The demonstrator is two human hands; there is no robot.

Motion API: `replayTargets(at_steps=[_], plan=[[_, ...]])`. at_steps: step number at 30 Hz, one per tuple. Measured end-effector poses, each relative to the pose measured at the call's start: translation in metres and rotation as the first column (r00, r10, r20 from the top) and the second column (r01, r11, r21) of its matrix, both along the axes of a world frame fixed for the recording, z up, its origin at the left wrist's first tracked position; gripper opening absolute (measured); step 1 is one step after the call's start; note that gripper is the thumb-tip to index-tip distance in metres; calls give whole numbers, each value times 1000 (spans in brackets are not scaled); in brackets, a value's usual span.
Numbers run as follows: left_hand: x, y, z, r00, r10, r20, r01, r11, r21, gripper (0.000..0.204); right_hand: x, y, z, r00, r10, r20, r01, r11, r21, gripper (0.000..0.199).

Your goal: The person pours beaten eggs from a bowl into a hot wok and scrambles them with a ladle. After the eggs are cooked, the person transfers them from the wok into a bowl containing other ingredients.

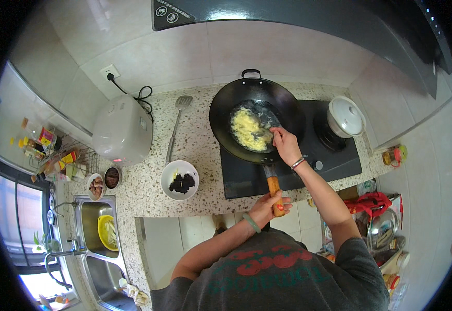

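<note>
A black wok (pixel 225 111) sits on the left side of the stove, with scrambled egg (pixel 247 128) spread over its bottom. My left hand (pixel 268 208) is closed around the wok's wooden handle (pixel 273 185) near its end. Over the right part of the wok, my right hand (pixel 286 145) is closed on what looks like a metal spoon (pixel 261 133). The spoon's bowl rests in the egg, and most of its handle is hidden by my fingers.
A lidded white pot (pixel 346 117) stands at the stove's (pixel 241 179) right. Left of the stove are a white bowl (pixel 188 193) of dark food, a slotted turner (pixel 175 124) and a pale rice cooker (pixel 122 129). The sink (pixel 88 210) holds a yellow basket (pixel 101 232). A range hood (pixel 298 20) hangs above.
</note>
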State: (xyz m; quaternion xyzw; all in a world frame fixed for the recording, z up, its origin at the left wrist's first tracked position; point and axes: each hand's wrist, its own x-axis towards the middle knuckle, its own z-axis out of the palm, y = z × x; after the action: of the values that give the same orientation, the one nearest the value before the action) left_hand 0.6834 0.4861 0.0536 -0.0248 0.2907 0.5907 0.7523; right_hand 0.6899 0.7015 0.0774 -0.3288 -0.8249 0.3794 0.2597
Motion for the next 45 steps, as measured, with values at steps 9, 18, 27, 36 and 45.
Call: replayTargets(at_steps=[9, 18, 27, 36, 45], plan=[[0, -1, 3, 1000, 19, -17, -19, 1000, -7, 44, 20, 0, 27, 941, -256, -223, -43, 563, -826, 29], [2, 0, -2, 1000, 26, -4, -26, 1000, -12, 42, 29, 4, 18, 966, -141, -215, 48, 921, -388, 26], [1, 1, 1, 1000, 18, -20, -19, 1000, -25, 41, 36, 5, 26, 996, -46, -79, 60, 979, 192, 20], [1, 1, -7, 1000, 11, -5, -11, 1000, -2, 42, 49, -26, 35, 966, 192, 171, -251, 848, 466, 16], [1, 0, -4, 1000, 6, -18, -6, 1000, -24, 40, 11, -7, 3, 942, 116, 315, -300, 708, 639, 22]])
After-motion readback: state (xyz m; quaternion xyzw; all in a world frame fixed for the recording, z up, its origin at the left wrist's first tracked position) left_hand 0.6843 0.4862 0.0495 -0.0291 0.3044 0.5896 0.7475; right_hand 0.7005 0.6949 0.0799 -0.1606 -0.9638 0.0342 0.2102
